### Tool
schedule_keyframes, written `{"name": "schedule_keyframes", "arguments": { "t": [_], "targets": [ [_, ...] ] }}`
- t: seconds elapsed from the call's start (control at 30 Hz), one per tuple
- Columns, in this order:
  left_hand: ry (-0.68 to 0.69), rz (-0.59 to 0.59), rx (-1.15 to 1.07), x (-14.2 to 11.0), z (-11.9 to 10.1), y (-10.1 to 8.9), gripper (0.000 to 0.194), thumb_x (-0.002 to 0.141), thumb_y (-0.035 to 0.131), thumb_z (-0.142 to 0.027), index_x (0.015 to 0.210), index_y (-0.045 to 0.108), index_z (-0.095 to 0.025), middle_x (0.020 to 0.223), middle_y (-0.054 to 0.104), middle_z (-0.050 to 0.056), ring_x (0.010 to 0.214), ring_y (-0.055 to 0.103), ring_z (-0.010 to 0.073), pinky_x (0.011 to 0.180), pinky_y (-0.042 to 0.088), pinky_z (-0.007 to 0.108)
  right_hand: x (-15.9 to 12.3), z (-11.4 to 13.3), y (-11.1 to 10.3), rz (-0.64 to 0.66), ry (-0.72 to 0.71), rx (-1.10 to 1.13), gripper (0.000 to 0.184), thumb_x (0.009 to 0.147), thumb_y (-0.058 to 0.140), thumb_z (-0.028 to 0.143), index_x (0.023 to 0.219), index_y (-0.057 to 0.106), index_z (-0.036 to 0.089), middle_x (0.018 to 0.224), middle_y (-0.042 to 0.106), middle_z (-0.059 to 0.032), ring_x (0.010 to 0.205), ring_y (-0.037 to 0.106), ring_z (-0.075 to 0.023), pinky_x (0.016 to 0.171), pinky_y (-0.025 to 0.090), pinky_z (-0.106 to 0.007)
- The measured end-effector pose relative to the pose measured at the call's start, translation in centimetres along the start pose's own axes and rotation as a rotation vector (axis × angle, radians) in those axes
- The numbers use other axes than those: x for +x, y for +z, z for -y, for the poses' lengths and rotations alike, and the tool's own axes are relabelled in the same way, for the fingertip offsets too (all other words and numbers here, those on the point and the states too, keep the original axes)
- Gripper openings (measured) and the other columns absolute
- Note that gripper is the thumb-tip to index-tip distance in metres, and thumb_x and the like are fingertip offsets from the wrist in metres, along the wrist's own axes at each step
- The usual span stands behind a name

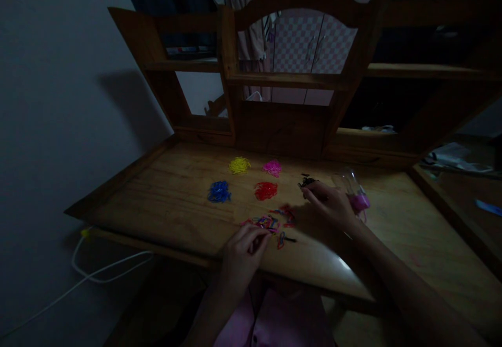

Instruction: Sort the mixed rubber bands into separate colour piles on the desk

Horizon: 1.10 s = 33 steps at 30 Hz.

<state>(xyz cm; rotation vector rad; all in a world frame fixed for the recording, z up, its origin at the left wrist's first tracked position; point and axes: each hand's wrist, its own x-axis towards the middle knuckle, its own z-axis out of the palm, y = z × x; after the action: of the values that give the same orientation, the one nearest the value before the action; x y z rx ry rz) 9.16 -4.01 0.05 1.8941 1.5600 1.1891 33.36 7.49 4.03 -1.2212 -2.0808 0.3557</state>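
My left hand [243, 245] is at the near edge of a mixed pile [270, 222] of small, thin, loop-like pieces in several colours. Its thumb and fingertips are pinched together; what they hold is too small to make out. My right hand [332, 204] reaches to a small pile of black pieces [307, 181], its fingertips closed beside it, and anything between them is hidden. Sorted by colour, further piles lie on the desk: red [265, 191], pink [272, 168], yellow [239, 165] and blue [218, 192].
A clear container with a purple lid [358, 200] lies on the wooden desk [172, 200], just beyond my right hand. Wooden shelving [282, 79] rises along the back. At the left, a white cable [105, 276] hangs below the desk edge.
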Motion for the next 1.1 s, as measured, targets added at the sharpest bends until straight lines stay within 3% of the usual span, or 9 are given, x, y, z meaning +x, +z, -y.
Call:
{"name": "schedule_keyframes", "arguments": {
  "t": [0.2,0.4,0.6,0.93,1.1],
  "targets": [
    [-0.002,0.02,0.023,0.3,-0.3,0.6,0.012,0.088,0.058,-0.026,0.089,0.069,-0.022,0.087,0.063,0.003,0.074,0.06,0.0135,0.068,0.047,0.023,0.0,0.2,0.5,0.026,-0.052,-0.087,0.023,0.093,0.049,0.037,0.091,0.065,0.02,0.065,0.063,-0.0019,0.055,0.055,-0.0126,0.054,0.035,-0.024],
    [-0.086,0.13,0.045,1.5,-0.4,0.5,0.011,0.082,0.066,-0.03,0.087,0.07,-0.021,0.084,0.061,0.002,0.063,0.055,0.0124,0.062,0.046,0.024,-0.4,-0.3,1.0,0.041,-0.102,-0.12,0.022,0.093,0.048,0.034,0.091,0.065,0.019,0.063,0.062,-0.0008,0.051,0.053,-0.0107,0.052,0.033,-0.023],
    [-0.092,0.223,0.033,2.1,-0.4,-0.2,0.01,0.082,0.063,-0.028,0.078,0.068,-0.02,0.08,0.059,0.001,0.06,0.052,0.0113,0.058,0.041,0.023,-0.2,-0.5,1.0,0.023,-0.083,-0.123,0.023,0.093,0.047,0.034,0.089,0.064,0.02,0.059,0.058,0.0003,0.049,0.051,-0.0108,0.05,0.03,-0.023],
    [-0.074,0.1,-0.179,1.5,-0.2,-0.8,0.008,0.083,0.061,-0.024,0.077,0.062,-0.018,0.081,0.057,0.0,0.063,0.054,0.01,0.053,0.04,0.019,-0.1,0.0,0.5,0.079,-0.036,-0.058,0.024,0.091,0.048,0.036,0.089,0.066,0.02,0.059,0.057,-0.0004,0.051,0.048,-0.012,0.052,0.03,-0.025],
    [-0.118,-0.048,-0.333,1.3,0.0,-1.1,0.01,0.084,0.062,-0.026,0.078,0.061,-0.018,0.087,0.061,0.003,0.083,0.062,0.0144,0.073,0.05,0.022,-0.1,1.1,0.0,0.32,0.026,0.142,0.025,0.09,0.052,0.04,0.101,0.065,0.021,0.06,0.054,0.0026,0.052,0.046,-0.0113,0.048,0.029,-0.023]
  ]
}}
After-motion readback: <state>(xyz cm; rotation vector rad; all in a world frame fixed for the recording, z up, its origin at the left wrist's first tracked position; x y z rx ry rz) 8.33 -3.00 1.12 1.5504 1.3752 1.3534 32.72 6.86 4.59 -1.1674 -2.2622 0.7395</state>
